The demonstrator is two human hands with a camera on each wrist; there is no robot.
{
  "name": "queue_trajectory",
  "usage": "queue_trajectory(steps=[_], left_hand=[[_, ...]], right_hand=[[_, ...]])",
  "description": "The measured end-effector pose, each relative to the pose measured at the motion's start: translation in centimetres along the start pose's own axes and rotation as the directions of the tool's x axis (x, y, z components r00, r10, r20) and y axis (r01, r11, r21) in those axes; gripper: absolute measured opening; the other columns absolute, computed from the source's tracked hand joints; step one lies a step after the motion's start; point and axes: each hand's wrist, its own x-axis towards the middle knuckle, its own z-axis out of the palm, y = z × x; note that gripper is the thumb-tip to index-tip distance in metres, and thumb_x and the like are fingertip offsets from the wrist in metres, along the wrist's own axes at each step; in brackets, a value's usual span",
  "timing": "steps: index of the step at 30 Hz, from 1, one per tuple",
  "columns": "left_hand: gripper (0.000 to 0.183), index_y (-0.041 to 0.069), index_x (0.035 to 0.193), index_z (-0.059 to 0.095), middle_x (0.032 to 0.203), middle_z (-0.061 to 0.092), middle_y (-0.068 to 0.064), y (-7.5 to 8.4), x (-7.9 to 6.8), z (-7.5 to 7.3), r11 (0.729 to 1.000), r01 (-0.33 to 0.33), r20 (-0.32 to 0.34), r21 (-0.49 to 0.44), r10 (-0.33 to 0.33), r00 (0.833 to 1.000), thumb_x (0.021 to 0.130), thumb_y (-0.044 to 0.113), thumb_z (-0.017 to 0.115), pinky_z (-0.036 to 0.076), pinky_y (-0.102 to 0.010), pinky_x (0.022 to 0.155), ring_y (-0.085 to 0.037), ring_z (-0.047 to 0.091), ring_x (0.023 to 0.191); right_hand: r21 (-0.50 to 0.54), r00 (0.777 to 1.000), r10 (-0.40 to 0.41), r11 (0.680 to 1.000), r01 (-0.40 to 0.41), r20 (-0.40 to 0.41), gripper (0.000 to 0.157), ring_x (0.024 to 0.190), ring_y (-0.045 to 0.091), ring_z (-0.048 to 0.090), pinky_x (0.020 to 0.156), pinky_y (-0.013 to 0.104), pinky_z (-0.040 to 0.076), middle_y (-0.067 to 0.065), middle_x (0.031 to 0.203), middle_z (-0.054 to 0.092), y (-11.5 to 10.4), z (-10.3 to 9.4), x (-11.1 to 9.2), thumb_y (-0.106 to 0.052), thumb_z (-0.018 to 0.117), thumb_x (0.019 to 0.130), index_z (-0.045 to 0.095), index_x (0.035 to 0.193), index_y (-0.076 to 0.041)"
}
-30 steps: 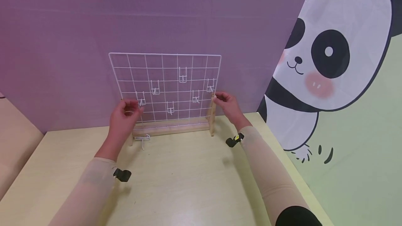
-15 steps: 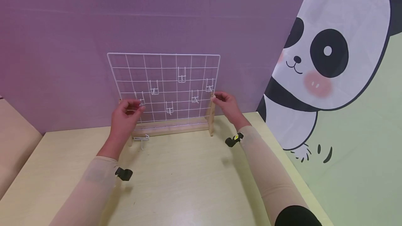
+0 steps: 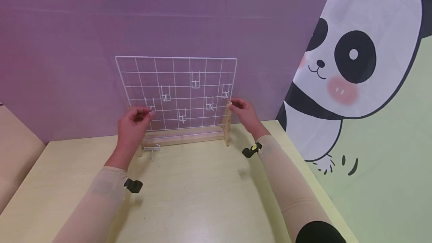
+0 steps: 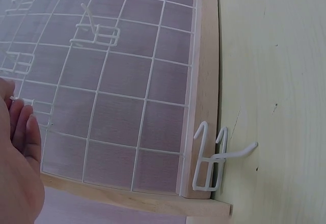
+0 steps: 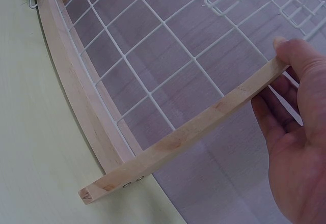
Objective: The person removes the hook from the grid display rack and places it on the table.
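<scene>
Left hand (image 3: pixel 132 128): pinching a white hook (image 4: pixel 45 113), left of centre
Right hand (image 3: pixel 249 117): pinching the wooden post (image 5: pixel 183 140), right of centre
Wire grid (image 3: pixel 190 98): standing mid-frame on the counter (image 3: pixel 189 190)
Lower hook (image 3: pixel 152 148): left of centre, below the grid

Pinches a hook (image 4: pixel 39 103) on the grid (image 4: pixel 145 100) with the left hand (image 4: pixel 19 170); has a loose hook (image 4: pixel 208 160) beside the base (image 4: pixel 207 76).
</scene>
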Motion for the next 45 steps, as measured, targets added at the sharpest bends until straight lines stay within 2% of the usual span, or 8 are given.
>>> queue_trajectory(steps=[11, 20, 28, 34, 41, 45], left_hand=[[0.022, 0.001, 0.115, 0.08, 0.104, 0.076, 0.004, 0.3, 0.2, 0.0, 0.999, -0.046, -0.052, 0.006, 0.046, 0.998, 0.102, 0.019, 0.083, 0.054, -0.015, 0.079, -0.009, 0.066, 0.092], [0.021, 0.003, 0.116, 0.081, 0.103, 0.077, 0.006, 0.7, 0.5, -0.2, 0.998, -0.067, -0.06, 0.005, 0.067, 0.996, 0.104, 0.019, 0.081, 0.054, -0.015, 0.077, -0.011, 0.067, 0.092], [0.013, 0.001, 0.108, 0.083, 0.098, 0.077, 0.006, 1.0, 1.1, -0.2, 0.984, -0.167, -0.098, 0.055, 0.172, 0.98, 0.1, 0.011, 0.084, 0.05, -0.015, 0.074, -0.005, 0.064, 0.085], [0.01, 0.0, 0.105, 0.083, 0.099, 0.079, -0.003, 1.4, 1.6, -0.3, 0.974, -0.218, -0.122, 0.057, 0.224, 0.967, 0.099, 0.008, 0.085, 0.05, -0.015, 0.074, -0.003, 0.065, 0.083], [0.01, 0.0, 0.106, 0.083, 0.098, 0.078, 0.0, 1.9, 1.9, -0.6, 0.967, -0.244, -0.136, 0.069, 0.251, 0.958, 0.098, 0.006, 0.085, 0.05, -0.014, 0.075, -0.002, 0.065, 0.084], [0.01, -0.001, 0.106, 0.083, 0.098, 0.078, -0.003, 2.0, 1.9, -0.8, 0.966, -0.246, -0.135, 0.075, 0.255, 0.958, 0.099, 0.006, 0.084, 0.05, -0.014, 0.077, -0.002, 0.065, 0.085]], right_hand=[[-0.011, 1.0, 0.008, 1.0, -0.008, -0.003, 0.031, 0.113, 0.02, 0.063, 0.11, 0.039, 0.054, 0.004, 0.118, 0.072, 0.0, 0.0, 0.0, -0.014, 0.075, 0.107, 0.074, 0.135, 0.0], [-0.013, 1.0, 0.003, 1.0, -0.004, -0.003, 0.03, 0.112, 0.02, 0.063, 0.108, 0.036, 0.054, 0.004, 0.118, 0.072, -0.2, 0.1, -0.1, -0.014, 0.075, 0.107, 0.074, 0.134, 0.0], [-0.008, 1.0, 0.003, 1.0, -0.003, -0.008, 0.03, 0.112, 0.02, 0.063, 0.106, 0.034, 0.054, 0.004, 0.118, 0.072, 0.0, 0.1, 0.0, -0.013, 0.075, 0.107, 0.074, 0.134, 0.0], [-0.008, 1.0, -0.007, 1.0, 0.007, -0.003, 0.029, 0.112, 0.02, 0.063, 0.106, 0.035, 0.055, 0.005, 0.118, 0.072, 0.2, 0.0, 0.1, -0.012, 0.075, 0.107, 0.074, 0.133, 0.0], [-0.024, 1.0, -0.003, 1.0, 0.002, -0.004, 0.029, 0.113, 0.02, 0.063, 0.106, 0.035, 0.055, 0.005, 0.12, 0.073, 0.1, 0.0, 0.0, -0.014, 0.075, 0.107, 0.075, 0.133, -0.002], [-0.018, 1.0, -0.003, 1.0, 0.003, -0.004, 0.03, 0.112, 0.02, 0.063, 0.105, 0.034, 0.055, 0.005, 0.118, 0.072, 0.2, 0.0, 0.1, -0.013, 0.075, 0.106, 0.075, 0.133, -0.001]])
